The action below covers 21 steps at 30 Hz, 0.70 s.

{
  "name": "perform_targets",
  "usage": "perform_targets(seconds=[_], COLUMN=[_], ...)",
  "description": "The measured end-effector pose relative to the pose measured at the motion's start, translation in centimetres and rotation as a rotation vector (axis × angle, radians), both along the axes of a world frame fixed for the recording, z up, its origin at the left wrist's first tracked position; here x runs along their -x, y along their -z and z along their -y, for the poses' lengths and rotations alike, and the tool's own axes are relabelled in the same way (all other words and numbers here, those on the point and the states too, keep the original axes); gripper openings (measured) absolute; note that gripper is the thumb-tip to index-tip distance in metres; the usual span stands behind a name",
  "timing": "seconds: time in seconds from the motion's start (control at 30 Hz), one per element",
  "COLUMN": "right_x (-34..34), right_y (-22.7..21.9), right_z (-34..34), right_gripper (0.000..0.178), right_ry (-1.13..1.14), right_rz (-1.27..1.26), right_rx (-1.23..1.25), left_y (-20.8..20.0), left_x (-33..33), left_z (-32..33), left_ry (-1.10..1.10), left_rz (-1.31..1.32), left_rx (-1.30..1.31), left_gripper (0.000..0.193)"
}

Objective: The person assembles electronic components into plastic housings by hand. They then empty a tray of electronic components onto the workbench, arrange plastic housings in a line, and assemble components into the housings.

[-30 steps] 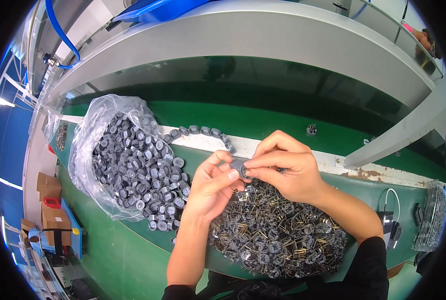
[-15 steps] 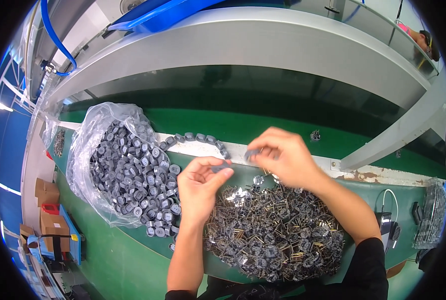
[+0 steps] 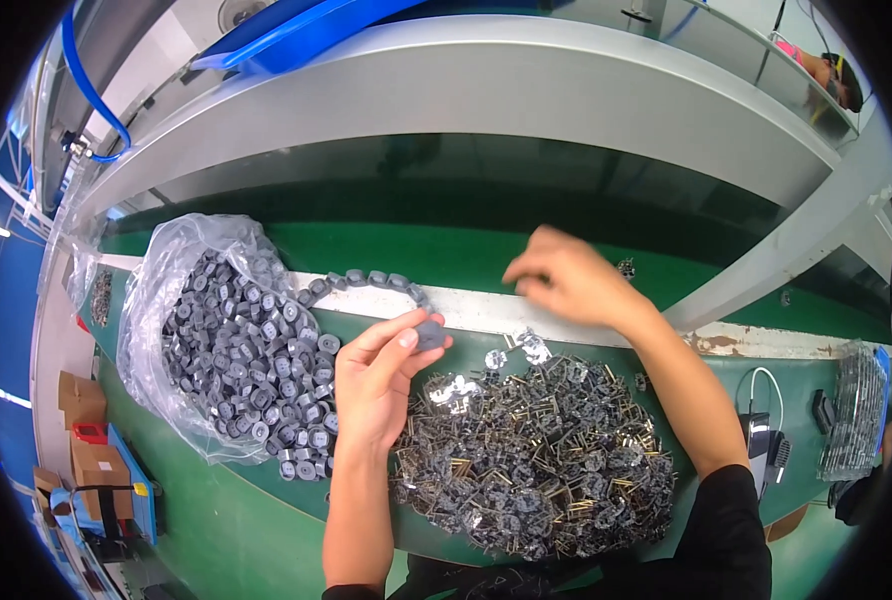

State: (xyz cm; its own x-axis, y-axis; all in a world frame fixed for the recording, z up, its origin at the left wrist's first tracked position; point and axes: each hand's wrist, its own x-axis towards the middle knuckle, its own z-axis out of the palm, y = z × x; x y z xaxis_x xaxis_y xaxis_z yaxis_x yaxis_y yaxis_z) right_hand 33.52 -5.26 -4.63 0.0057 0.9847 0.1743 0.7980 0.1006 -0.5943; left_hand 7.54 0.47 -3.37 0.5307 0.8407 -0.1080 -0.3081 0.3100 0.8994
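My left hand (image 3: pixel 374 385) pinches a grey round plastic cap (image 3: pixel 430 335) between thumb and fingers, just above the near edge of the white strip. Farther right, my right hand (image 3: pixel 578 280) hovers over the strip and the green belt. It is slightly blurred, with thumb and forefinger apart and nothing visible between them. A curved row of grey caps (image 3: pixel 368 279) lies along the strip beyond my left hand. Below my hands is a heap of clear plastic parts with metal pins (image 3: pixel 536 460). A few of these clear parts (image 3: pixel 533 347) lie at the heap's far edge.
At left, a clear plastic bag (image 3: pixel 146 330) spills many grey caps (image 3: pixel 256 350) onto the green table. A grey metal beam (image 3: pixel 466 75) spans the far side. A black device with a white cable (image 3: pixel 759 435) and stacked clear trays (image 3: pixel 852 415) are at right. Another person (image 3: pixel 821 72) is far right.
My right hand has moved away from my left, and the grey piece in its fingers no longer shows. My left hand has turned its cap so the flat face shows. The view has shifted slightly.
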Motion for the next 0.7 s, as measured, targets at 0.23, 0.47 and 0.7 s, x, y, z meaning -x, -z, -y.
perform_targets(seconds=[0.23,0.47,0.7], right_x=[1.2,1.5,2.7], right_y=[-0.7,-0.9,-2.2], right_z=[0.7,0.9,1.3], right_gripper=[0.019,0.010,0.012], right_ry=[-0.319,-0.349,-0.331], right_rz=[0.008,0.039,0.139], right_rx=[0.291,0.081,-0.019], left_y=[-0.1,0.2,-0.4], left_x=[-0.1,-0.9,-0.5], left_z=[0.4,1.2,1.6], left_ry=[0.138,0.105,-0.022], left_rz=[0.209,-0.121,-0.334], left_rx=[0.062,-0.154,-0.257], left_gripper=[0.037,0.043,0.047])
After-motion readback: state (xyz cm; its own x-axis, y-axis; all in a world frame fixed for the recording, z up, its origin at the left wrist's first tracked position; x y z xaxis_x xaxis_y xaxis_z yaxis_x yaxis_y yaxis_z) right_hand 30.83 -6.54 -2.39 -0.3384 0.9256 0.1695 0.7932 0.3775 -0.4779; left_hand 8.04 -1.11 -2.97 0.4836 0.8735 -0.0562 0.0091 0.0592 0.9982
